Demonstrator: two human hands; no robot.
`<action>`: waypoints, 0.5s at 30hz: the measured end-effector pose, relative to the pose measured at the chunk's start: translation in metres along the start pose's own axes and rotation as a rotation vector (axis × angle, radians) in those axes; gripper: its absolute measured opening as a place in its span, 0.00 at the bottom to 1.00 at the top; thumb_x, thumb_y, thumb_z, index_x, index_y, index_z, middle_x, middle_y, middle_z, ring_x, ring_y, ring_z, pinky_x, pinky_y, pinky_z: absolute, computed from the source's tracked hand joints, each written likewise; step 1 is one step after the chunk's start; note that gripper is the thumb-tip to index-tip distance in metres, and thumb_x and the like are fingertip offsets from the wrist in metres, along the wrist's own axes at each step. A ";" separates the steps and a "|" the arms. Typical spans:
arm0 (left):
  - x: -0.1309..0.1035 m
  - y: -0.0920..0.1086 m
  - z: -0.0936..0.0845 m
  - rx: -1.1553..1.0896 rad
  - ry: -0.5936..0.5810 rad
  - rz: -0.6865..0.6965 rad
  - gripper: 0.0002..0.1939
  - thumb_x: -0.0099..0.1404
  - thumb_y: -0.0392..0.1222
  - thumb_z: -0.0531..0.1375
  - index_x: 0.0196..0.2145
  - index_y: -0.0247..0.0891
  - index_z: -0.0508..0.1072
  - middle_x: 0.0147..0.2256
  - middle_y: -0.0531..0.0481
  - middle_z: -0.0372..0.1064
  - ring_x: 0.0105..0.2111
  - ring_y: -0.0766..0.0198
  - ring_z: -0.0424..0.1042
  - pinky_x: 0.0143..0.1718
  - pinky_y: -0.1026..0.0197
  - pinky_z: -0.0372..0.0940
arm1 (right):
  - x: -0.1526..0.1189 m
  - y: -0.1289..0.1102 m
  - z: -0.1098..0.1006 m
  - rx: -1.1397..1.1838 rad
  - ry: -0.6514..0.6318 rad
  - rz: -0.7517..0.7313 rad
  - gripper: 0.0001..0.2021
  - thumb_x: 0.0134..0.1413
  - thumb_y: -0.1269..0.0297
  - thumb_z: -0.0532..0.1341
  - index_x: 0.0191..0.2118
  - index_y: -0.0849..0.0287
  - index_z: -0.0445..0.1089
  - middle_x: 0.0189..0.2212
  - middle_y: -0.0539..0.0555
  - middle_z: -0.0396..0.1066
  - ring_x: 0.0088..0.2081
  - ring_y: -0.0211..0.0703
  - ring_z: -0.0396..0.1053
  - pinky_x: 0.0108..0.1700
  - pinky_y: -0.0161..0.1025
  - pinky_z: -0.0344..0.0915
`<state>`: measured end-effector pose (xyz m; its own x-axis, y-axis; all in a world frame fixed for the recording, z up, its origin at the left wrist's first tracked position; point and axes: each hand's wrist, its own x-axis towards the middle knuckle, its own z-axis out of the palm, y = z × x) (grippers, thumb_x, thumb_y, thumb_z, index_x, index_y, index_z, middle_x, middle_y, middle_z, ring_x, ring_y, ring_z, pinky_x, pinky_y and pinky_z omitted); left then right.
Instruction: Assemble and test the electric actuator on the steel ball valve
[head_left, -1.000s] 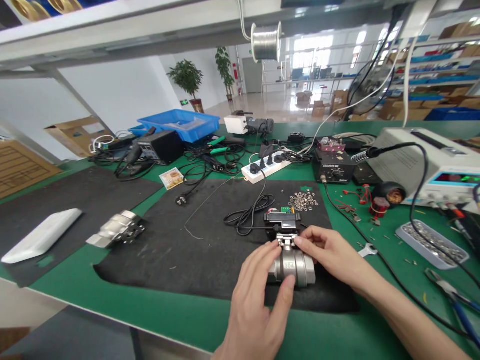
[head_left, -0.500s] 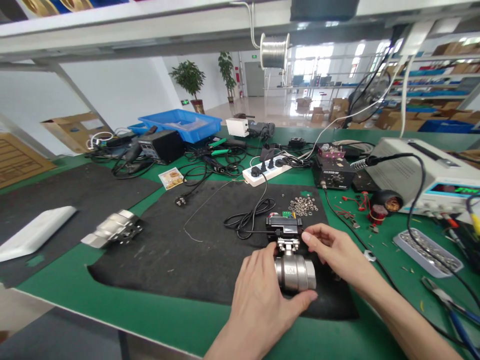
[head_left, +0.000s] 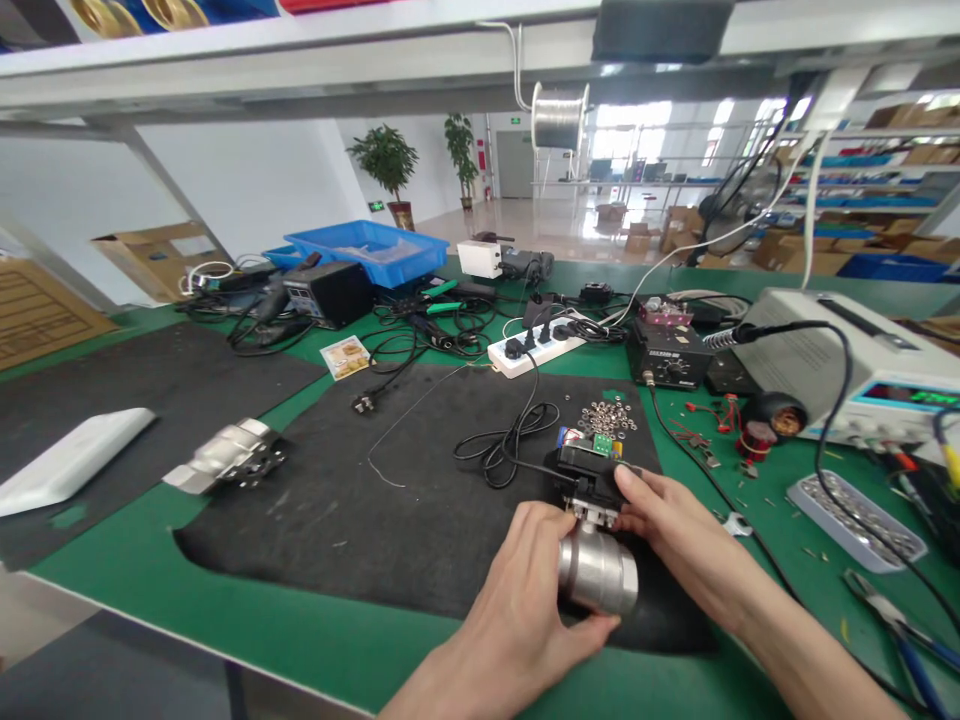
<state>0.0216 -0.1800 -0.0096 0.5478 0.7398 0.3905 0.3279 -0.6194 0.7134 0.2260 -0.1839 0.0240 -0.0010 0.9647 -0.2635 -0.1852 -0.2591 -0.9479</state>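
Note:
A steel ball valve (head_left: 600, 572) lies at the front right of the black mat, with a black actuator box (head_left: 589, 468) mounted on its stem. Green and blue parts of a circuit board (head_left: 602, 445) show at the box's open far side. My left hand (head_left: 525, 590) is wrapped round the left of the valve body, thumb below it. My right hand (head_left: 660, 510) grips the right side of the actuator, thumb on top and fingers partly hidden beneath. A black cable (head_left: 499, 455) runs from the box and lies coiled to its left.
Small nuts (head_left: 606, 417) lie in a pile behind the actuator. A second steel valve (head_left: 229, 455) rests at the left of the mat. To the right are a wrench (head_left: 735, 524), a tray of screws (head_left: 855, 520), pliers (head_left: 889, 605) and a soldering station (head_left: 667, 350).
The valve and actuator have tilted and turned, so the circuit board shows more. My right hand has moved from the actuator's corner to a fuller grip on its side.

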 end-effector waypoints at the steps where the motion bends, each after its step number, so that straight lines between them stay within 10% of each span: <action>1: -0.001 -0.001 -0.001 0.008 -0.018 0.020 0.39 0.54 0.32 0.73 0.58 0.40 0.60 0.53 0.41 0.64 0.54 0.50 0.66 0.55 0.48 0.69 | -0.002 0.000 0.002 0.023 -0.010 -0.003 0.25 0.62 0.45 0.66 0.55 0.59 0.74 0.48 0.58 0.78 0.47 0.49 0.74 0.49 0.43 0.69; 9: -0.004 -0.003 -0.015 -0.028 -0.090 -0.162 0.44 0.47 0.46 0.79 0.56 0.42 0.62 0.53 0.41 0.67 0.51 0.47 0.71 0.50 0.45 0.71 | -0.004 0.003 0.014 0.089 0.110 -0.010 0.30 0.50 0.48 0.74 0.55 0.58 0.73 0.51 0.59 0.79 0.52 0.57 0.75 0.55 0.50 0.70; 15: 0.027 -0.006 -0.039 -0.746 -0.134 -0.473 0.30 0.71 0.56 0.62 0.63 0.39 0.62 0.59 0.37 0.70 0.60 0.49 0.70 0.63 0.45 0.62 | -0.001 0.007 0.023 0.104 0.136 -0.012 0.33 0.46 0.50 0.76 0.55 0.57 0.69 0.54 0.59 0.77 0.56 0.57 0.74 0.59 0.51 0.68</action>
<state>0.0040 -0.1457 0.0196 0.5833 0.8085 -0.0785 -0.0182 0.1096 0.9938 0.2019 -0.1860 0.0215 0.1334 0.9504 -0.2809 -0.2849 -0.2347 -0.9294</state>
